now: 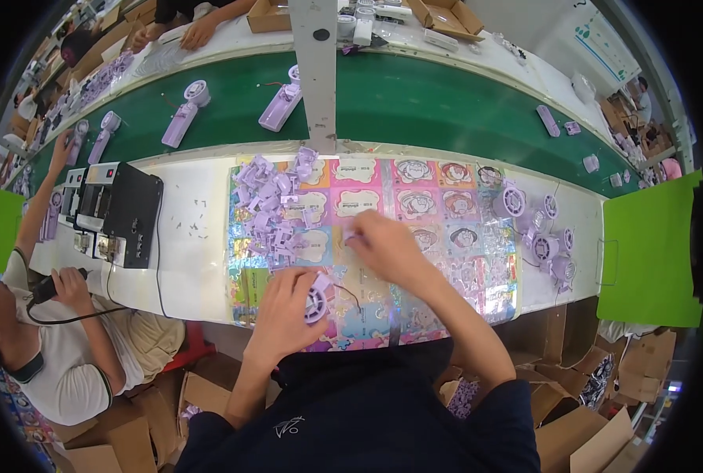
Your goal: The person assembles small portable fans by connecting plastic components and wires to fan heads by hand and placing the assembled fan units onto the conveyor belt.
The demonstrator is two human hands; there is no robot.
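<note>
My left hand [287, 309] is wrapped round a light-purple fan head [316, 303] with a round grille, near the front edge of the table. A thin dark wire [350, 294] trails from it to the right. Ahead and to the right, my right hand [383, 246] is closed, its fingertips pinching a small purple plastic piece [350, 236] that they mostly hide. A heap of small purple plastic parts [268, 201] lies beyond my left hand, on a mat [357, 177] printed with colourful cartoon squares.
Several purple fan heads [542, 247] lie at the table's right. Beyond runs a green conveyor belt [446, 102] carrying purple fan bodies [181, 124], behind a metal post [313, 79]. Black machines [126, 213] stand left, near a seated co-worker [75, 347] holding a black tool [45, 290].
</note>
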